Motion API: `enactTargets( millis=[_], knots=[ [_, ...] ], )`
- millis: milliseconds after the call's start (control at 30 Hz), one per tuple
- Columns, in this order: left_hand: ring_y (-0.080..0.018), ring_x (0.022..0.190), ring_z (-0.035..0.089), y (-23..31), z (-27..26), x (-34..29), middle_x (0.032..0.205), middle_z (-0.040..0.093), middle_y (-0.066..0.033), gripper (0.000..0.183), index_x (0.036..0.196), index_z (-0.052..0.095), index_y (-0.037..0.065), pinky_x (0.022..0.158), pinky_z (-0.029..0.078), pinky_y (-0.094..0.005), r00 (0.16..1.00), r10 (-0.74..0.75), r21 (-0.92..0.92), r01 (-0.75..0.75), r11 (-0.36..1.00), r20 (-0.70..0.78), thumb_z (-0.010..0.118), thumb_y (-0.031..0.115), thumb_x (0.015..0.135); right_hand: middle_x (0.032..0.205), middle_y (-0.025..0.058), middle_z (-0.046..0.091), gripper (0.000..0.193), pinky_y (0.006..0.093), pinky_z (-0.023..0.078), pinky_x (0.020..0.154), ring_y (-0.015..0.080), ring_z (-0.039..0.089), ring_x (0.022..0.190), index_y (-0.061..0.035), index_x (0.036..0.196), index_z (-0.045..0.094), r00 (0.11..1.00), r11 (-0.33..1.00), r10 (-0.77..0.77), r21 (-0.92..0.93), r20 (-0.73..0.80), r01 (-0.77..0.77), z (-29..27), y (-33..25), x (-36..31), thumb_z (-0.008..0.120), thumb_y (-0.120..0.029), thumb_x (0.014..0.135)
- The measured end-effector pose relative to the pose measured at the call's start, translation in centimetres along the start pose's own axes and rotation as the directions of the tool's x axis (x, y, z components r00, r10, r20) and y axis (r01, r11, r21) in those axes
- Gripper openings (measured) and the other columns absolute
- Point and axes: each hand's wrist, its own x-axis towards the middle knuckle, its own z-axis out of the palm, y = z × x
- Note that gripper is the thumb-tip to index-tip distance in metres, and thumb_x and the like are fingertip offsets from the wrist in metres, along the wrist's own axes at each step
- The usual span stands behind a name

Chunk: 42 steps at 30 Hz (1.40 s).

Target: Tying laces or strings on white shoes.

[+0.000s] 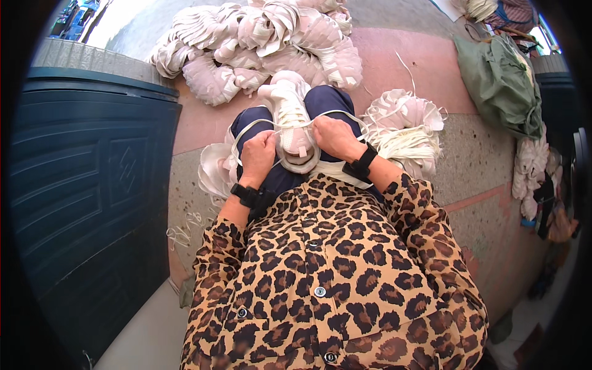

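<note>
A pale pink and white sneaker [295,140] rests between my knees, its tongue and heel opening toward me and white laces threaded across its front. My left hand [258,155] is closed in a pinch on the white shoelace [245,128], just left of the shoe. On the other side my right hand [336,137] pinches the lace too, its knuckles close to the shoe's collar. Loose lace loops outward past both hands. By my right knee, a bundle of cream laces [404,143] lies over pale pink shoe uppers [401,111].
A large heap of pink and white shoe uppers [265,46] lies on the floor ahead. More uppers [214,165] sit beside my left leg. Dark blue panelled doors [98,179] stand at left. A green sack [498,83] and further uppers [529,169] are at right.
</note>
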Motion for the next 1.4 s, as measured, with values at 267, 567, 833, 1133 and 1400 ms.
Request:
enactTargets(
  millis=[267, 567, 833, 1133, 1400],
  knots=[
    [-0.0335, 0.072, 0.060, 0.0, -0.1, 0.0, 0.076, 0.061, -0.0177, 0.022, 0.085, 0.065, 0.008, 0.064, 0.048, -0.0395, 1.000, 0.006, 0.189, -0.002, 0.982, -0.024, 0.050, 0.024, 0.082, 0.074, 0.0141, 0.060, 0.011, 0.0340, 0.050, 0.059, 0.0270, 0.063, 0.069, -0.0005, 0.079, 0.057, 0.993, 0.930, -0.119, -0.351, -0.013, 0.107, 2.0, -0.3, 1.2, 0.050, -0.006, 0.073],
    [-0.0328, 0.068, 0.060, 0.3, -0.2, 0.4, 0.073, 0.061, -0.0165, 0.020, 0.081, 0.063, 0.009, 0.060, 0.047, -0.0416, 0.994, 0.101, 0.346, -0.110, 0.932, 0.045, 0.049, 0.023, 0.082, 0.073, 0.0107, 0.061, 0.009, 0.0349, 0.046, 0.058, 0.0249, 0.061, 0.070, -0.0052, 0.070, 0.062, 0.926, 0.814, -0.321, -0.442, 0.199, 0.377, 0.3, -0.9, 2.0, 0.053, -0.010, 0.070],
    [-0.0293, 0.074, 0.059, 0.7, 0.4, 1.1, 0.076, 0.062, -0.0122, 0.020, 0.076, 0.060, 0.005, 0.062, 0.046, -0.0406, 0.974, 0.215, 0.455, -0.222, 0.863, 0.068, 0.054, 0.024, 0.079, 0.082, 0.0066, 0.054, 0.023, 0.0370, 0.032, 0.072, 0.0216, 0.047, 0.086, -0.0075, 0.072, 0.061, 0.967, 0.878, -0.225, -0.456, -0.121, 0.148, 0.1, -1.5, -0.6, 0.061, -0.030, 0.070],
    [-0.0246, 0.086, 0.051, 0.7, 0.7, -0.3, 0.081, 0.061, -0.0063, 0.017, 0.082, 0.061, 0.007, 0.068, 0.038, -0.0390, 0.974, 0.228, 0.466, -0.204, 0.861, 0.006, 0.057, 0.021, 0.076, 0.084, 0.0103, 0.056, 0.015, 0.0385, 0.037, 0.071, 0.0240, 0.050, 0.087, -0.0048, 0.078, 0.063, 0.988, 0.907, -0.120, -0.414, -0.093, 0.071, 0.2, 0.7, -0.4, 0.055, -0.016, 0.071],
    [-0.0249, 0.081, 0.053, 3.5, -0.6, 1.6, 0.080, 0.062, -0.0070, 0.016, 0.080, 0.063, 0.008, 0.067, 0.040, -0.0381, 0.912, 0.409, 0.419, -0.387, 0.822, 0.039, 0.059, 0.022, 0.075, 0.078, 0.0181, 0.058, 0.018, 0.0415, 0.043, 0.074, 0.0334, 0.054, 0.080, -0.0007, 0.086, 0.061, 0.988, 0.998, -0.054, 0.034, -0.145, 0.060, 0.7, 1.8, -0.2, 0.053, -0.011, 0.074]
  ],
)
